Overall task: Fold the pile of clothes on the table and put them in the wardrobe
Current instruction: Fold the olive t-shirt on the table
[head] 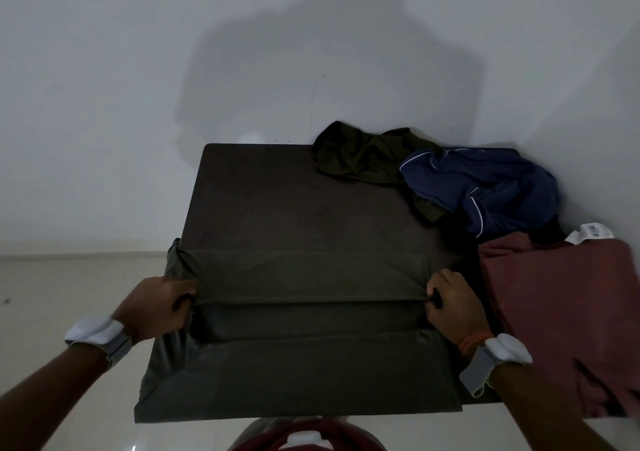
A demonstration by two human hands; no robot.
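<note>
Olive garment (304,357) lies flat across the lower centre of the frame, on the near part of the dark table (277,191), its near portion reaching the table's front edge at the bottom. Long axis runs left to right, straight from one hand to the other. A raised fold line crosses the cloth at mid-height, and I hold both ends of that line.

Left hand (156,308) is at the cloth's left end, lower left of centre, fingers curled tight round a bunch of fabric. Right hand (450,307) is at the right end, thumb and fingers pinched closed on the edge, nothing else in it. Neither hand is nearer: the garment sits between them, pulled taut, so both have to travel together. (Which way the fold goes, up-frame or back toward me, I can only judge from the ridge; it looks like a lengthwise fold in progress.)

Key relation: the fold line is parallel to the table's front edge and my hands are level with each other, so the crease should land straight if I keep them level.

Unfolded pile waits in the upper right: a dark green garment (360,156) at the table's far edge, a navy garment (485,187) with white piping touching it on the right, and a dusty red garment (561,305) just beside my right hand, white label (594,234) at its top. Wardrobe is not in view.
</note>
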